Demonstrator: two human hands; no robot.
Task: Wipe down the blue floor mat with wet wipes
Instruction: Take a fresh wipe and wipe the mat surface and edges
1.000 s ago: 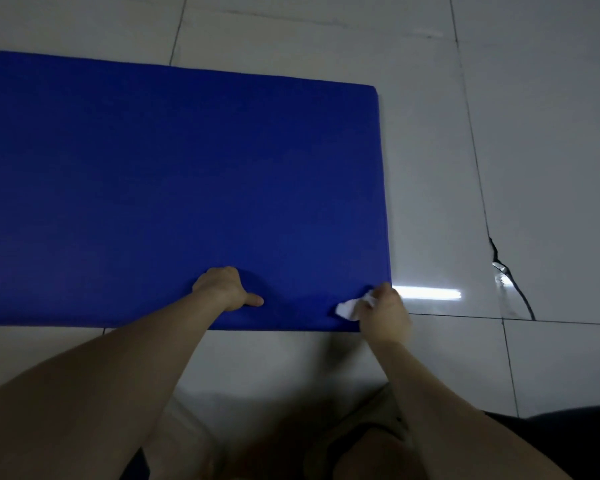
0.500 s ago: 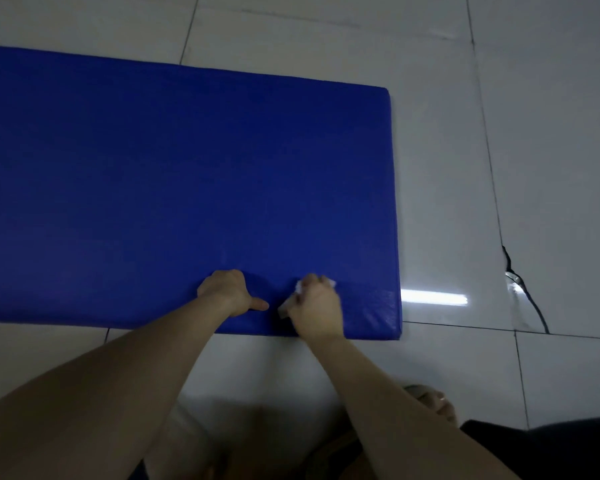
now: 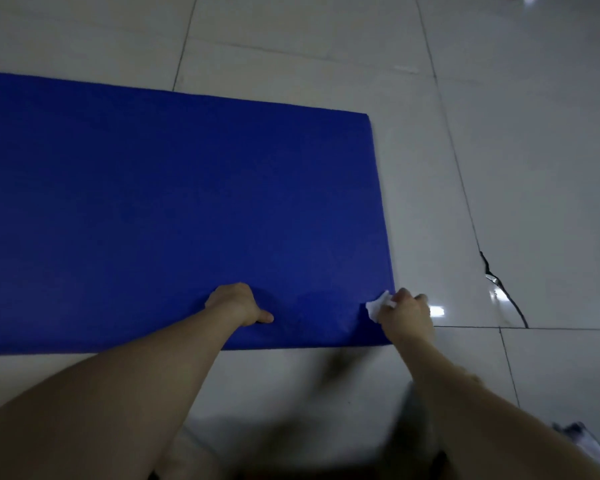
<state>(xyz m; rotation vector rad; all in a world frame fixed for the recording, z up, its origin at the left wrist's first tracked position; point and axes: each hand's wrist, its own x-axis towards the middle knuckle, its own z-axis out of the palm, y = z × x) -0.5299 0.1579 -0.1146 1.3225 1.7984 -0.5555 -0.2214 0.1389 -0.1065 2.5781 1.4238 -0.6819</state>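
A large, padded rectangular blue floor mat (image 3: 187, 220) lies flat on a glossy pale grey tiled floor (image 3: 499, 150), filling the left and middle of the view, with its right end and near long edge both in sight. The left hand (image 3: 238, 304) rests on the mat's top just inside the near edge, its thumb pointing right along the surface. Its fingers are hidden behind the back of the hand, so I cannot tell whether that grip is wide or narrow. The right hand (image 3: 407, 313) is at the mat's near right corner, partly over the floor, and its grip is closed round a crumpled white wet wipe (image 3: 378, 306). The wipe pokes out to the left of the fingers and touches the mat close to the right edge. Just beside this hand, a bright patch of reflected light (image 3: 436, 311) shows on the tile. Further right, a dark jagged crack (image 3: 499, 285) runs down a tile to the grout line. Both bare forearms reach in from the bottom of the view.
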